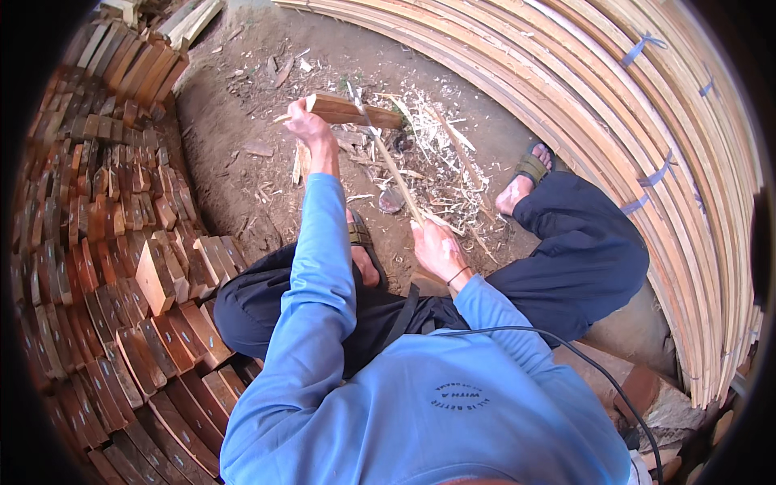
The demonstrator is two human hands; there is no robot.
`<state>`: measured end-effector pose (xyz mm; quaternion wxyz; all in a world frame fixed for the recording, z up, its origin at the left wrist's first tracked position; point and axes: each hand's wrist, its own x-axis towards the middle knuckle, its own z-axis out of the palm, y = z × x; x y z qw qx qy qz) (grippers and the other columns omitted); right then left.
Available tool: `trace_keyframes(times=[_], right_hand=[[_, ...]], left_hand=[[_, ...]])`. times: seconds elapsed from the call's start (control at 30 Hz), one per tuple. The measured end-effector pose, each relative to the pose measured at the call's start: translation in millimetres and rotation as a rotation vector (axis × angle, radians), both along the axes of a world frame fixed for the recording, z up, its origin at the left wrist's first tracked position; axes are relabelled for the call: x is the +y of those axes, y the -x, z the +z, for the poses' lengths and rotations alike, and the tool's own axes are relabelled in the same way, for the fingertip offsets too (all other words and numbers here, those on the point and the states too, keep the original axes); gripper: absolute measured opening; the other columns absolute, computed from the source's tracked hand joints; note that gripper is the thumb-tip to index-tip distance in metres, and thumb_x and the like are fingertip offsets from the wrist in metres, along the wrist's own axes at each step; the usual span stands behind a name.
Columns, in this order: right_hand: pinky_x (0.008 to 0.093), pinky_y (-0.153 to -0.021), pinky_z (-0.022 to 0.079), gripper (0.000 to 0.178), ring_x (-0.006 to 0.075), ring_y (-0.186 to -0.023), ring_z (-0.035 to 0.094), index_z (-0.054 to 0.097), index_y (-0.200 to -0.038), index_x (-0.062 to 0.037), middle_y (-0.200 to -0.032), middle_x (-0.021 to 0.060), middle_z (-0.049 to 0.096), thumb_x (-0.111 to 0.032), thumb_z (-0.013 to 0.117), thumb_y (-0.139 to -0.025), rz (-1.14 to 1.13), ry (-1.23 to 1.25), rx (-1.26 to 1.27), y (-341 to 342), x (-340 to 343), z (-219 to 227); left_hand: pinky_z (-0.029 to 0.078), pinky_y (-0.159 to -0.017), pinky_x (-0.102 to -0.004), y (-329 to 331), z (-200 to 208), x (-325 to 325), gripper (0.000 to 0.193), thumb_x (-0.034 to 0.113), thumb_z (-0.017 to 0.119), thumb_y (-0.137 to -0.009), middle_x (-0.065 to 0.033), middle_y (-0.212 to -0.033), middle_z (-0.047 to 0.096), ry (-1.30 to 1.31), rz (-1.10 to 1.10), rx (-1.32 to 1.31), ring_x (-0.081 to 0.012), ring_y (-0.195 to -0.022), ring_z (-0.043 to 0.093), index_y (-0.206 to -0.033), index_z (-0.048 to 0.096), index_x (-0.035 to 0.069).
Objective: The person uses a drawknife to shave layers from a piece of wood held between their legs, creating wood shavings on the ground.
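My left hand (309,128) is stretched forward and closed at the near left end of a short brown wooden block (343,110). A thin pale sliver of wood sticks out on the hand's left side. My right hand (439,250) is wrapped round the lower end of a long, light wooden handle (394,171). This handle belongs to a hatchet-like cutting tool, whose narrow metal blade (356,99) crosses the block. The exact shape of the blade is hard to make out. Pale wood shavings (436,133) lie scattered on the dirt beside the block.
Stacked short boards (105,234) rise close on my left. Long planks (566,89), tied with blue strips, curve along the right. My sandalled feet (517,191) rest on the dirt floor (230,149). A black cable (582,364) runs across my shirt to the right.
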<state>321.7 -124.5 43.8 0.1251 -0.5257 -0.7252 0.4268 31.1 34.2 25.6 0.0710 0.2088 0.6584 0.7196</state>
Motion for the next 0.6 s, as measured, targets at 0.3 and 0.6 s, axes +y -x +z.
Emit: trace_keyframes(times=[0.3,0.6], right_hand=[[0.0545,-0.066,0.046,0.042,0.0473,-0.067,0.061,0.06,-0.084,0.0073,-0.067,0.0292,0.059,-0.029,0.047,-0.1,-0.02,0.167,0.051,-1,15,26],[0.0493,-0.055,0.045,0.032,0.0438,-0.061,0.059,0.054,-0.084,0.0034,-0.062,0.023,0.057,-0.024,0.05,-0.1,-0.087,-0.037,0.082,8,11,12]], left_hand=[[0.045,-0.076,-0.0366,-5,8,5,0.032,0.014,0.041,-0.092,-0.0137,-0.086,0.061,-0.068,-0.083,-0.092,-0.0232,-0.081,0.057,-0.082,0.062,-0.008],[0.052,-0.073,-0.0373,-8,8,10,0.028,0.006,0.04,-0.095,-0.0185,-0.09,0.065,0.049,-0.059,0.023,-0.0264,-0.083,0.062,-0.091,0.064,-0.009]])
